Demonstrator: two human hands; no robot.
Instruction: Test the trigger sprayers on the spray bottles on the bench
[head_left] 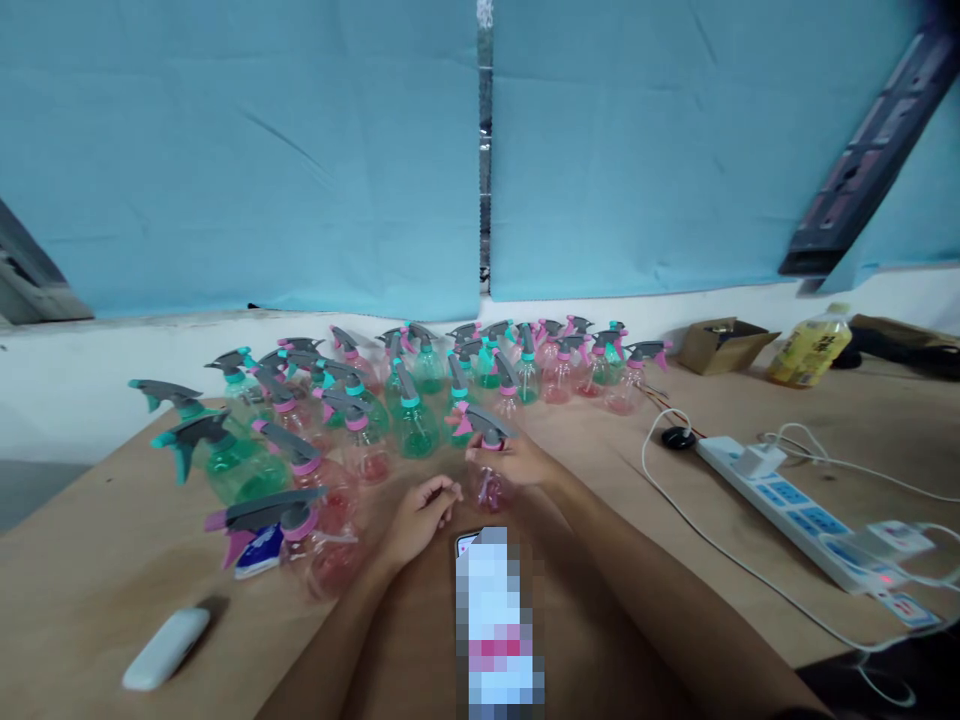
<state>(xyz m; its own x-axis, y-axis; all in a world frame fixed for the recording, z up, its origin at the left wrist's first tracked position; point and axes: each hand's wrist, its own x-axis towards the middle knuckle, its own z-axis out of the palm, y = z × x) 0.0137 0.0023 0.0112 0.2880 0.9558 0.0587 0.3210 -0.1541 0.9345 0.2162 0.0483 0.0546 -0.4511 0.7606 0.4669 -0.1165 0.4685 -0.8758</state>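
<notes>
We find the right hand (506,461) wrapped round the neck of a pink spray bottle (491,493), upright just beyond the phone (495,610), likely gripped there for steadiness; the left hand (421,522) curls beside it, whether pinching anything we cannot tell; the other spray bottles (416,432) crowd toward the wall (112,365), presumably kept within reach.
</notes>
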